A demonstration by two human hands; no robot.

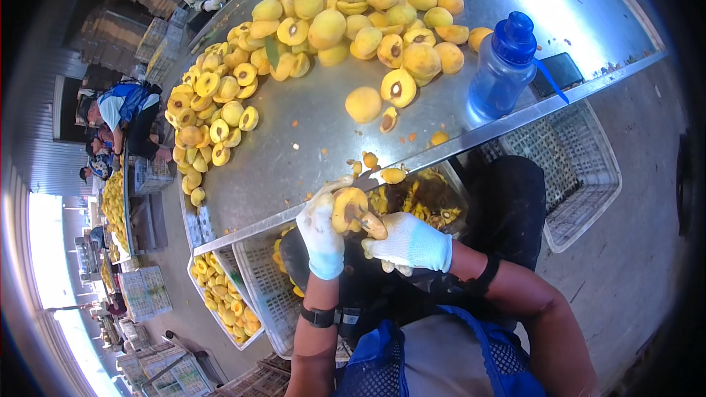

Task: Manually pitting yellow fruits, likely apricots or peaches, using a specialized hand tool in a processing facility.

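My left hand (pixel 321 234), in a white knit glove, holds a halved yellow peach (pixel 343 205) just off the front edge of the metal table (pixel 309 138). My right hand (pixel 411 242), gloved the same way, grips a small pitting tool (pixel 376 228) with a rounded, light brown handle. Its thin metal end meets the peach's cut face, and the exact contact is partly hidden. Beyond my hands lie a whole peach (pixel 363 105), a peach half with its stone (pixel 398 88) and small scraps. A large heap of whole and halved peaches (pixel 325 27) covers the far side.
A blue water bottle (pixel 504 66) stands near the table edge beside a dark flat phone-like object (pixel 558 74). Below are a bin of peach waste (pixel 419 198), a crate of peach halves (pixel 226 298) and an empty-looking crate (pixel 579 176). Other people work at the left.
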